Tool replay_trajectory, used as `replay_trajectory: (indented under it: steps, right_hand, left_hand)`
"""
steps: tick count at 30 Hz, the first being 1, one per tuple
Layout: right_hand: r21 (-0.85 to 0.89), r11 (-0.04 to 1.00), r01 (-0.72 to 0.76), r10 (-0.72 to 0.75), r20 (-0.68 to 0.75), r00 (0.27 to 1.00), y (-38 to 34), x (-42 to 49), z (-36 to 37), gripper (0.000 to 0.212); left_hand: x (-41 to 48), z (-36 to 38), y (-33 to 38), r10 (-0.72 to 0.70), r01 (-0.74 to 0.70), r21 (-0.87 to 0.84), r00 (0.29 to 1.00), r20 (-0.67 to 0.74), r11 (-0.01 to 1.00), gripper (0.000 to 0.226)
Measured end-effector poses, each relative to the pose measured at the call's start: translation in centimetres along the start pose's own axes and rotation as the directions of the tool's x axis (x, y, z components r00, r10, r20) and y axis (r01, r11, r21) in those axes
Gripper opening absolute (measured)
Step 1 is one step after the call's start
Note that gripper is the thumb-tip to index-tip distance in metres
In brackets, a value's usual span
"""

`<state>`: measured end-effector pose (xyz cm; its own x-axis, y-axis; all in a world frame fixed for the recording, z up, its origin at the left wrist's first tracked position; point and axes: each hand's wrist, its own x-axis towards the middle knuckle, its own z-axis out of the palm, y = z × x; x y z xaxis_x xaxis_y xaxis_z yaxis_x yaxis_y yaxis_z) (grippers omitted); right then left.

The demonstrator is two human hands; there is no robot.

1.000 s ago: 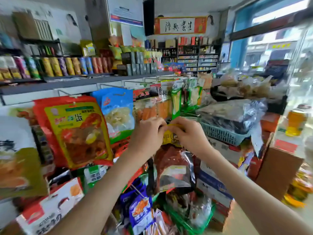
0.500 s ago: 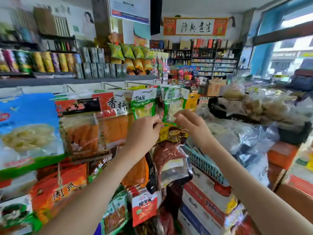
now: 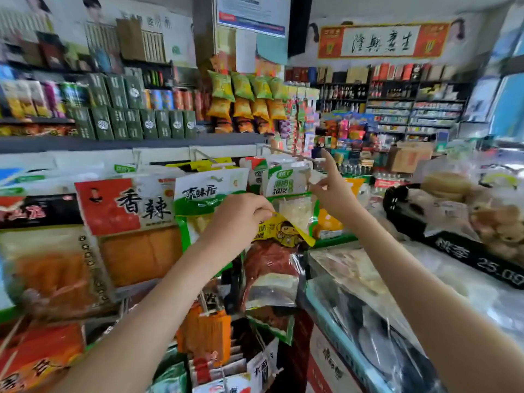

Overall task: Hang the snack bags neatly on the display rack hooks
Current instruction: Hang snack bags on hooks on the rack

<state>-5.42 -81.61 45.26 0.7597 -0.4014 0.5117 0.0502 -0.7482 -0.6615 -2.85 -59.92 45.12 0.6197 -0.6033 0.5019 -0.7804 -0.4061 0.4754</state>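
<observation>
Shop shelves crowd behind the display rack (image 3: 161, 158). Near its right end my left hand (image 3: 238, 219) pinches the snack bag (image 3: 273, 259) by its top corner so it hangs free, while my right hand (image 3: 333, 191), holding nothing, lifts a straight forefinger to the hook (image 3: 295, 155), probably to steady it.

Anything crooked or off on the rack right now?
Yes. The yellow-topped snack bag appears to be on no hook: the left hand pinches one corner of its header, so it dangles tilted, header creased, in front of the hung green bags. The right hand points at a hook tip.
</observation>
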Motion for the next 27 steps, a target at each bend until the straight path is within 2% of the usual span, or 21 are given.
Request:
replay_trajectory:
  steps: [3,8,12,16,19,22,27]
  right_hand:
    - [-0.106,0.993,0.057,-0.051,0.053,0.997,1.1,1.8,0.6,0.043]
    - [-0.147,0.975,0.166,-0.17,-0.015,0.985,1.8,3.7,-0.2,0.021]
    - [-0.112,0.958,0.266,-0.272,-0.043,0.961,2.1,3.6,-1.3,0.021]
    - [-0.044,0.937,0.346,-0.348,-0.062,0.935,1.8,3.2,-2.5,0.019]
    - [0.063,0.946,0.318,-0.319,0.011,0.948,2.1,2.5,-3.2,0.022]
    - [0.064,0.945,0.322,-0.328,0.135,0.935,2.4,1.7,-3.7,0.029]
    - [0.045,0.875,0.483,-0.474,0.287,0.832,3.1,0.9,-5.1,0.018]
  left_hand:
    - [0.6,0.7,0.2,-0.048,0.048,0.012,0.999,-0.01,0.999,0.017]
    - [0.9,1.4,1.4,-0.097,0.1,0.031,0.99,-0.098,0.994,0.014]
    - [0.9,1.5,2.5,-0.119,0.139,0.099,0.975,-0.186,0.985,0.011]
    - [0.1,1.0,2.7,-0.189,0.236,0.157,0.945,-0.268,0.959,0.01]
    - [-0.7,0.3,2.9,-0.217,0.283,0.195,0.927,-0.305,0.939,0.01]
    - [-1.0,-0.6,3.0,-0.229,0.315,0.245,0.918,-0.323,0.917,0.011]
    - [-0.8,-1.5,2.0,-0.262,0.372,0.278,0.895,-0.362,0.886,0.016]
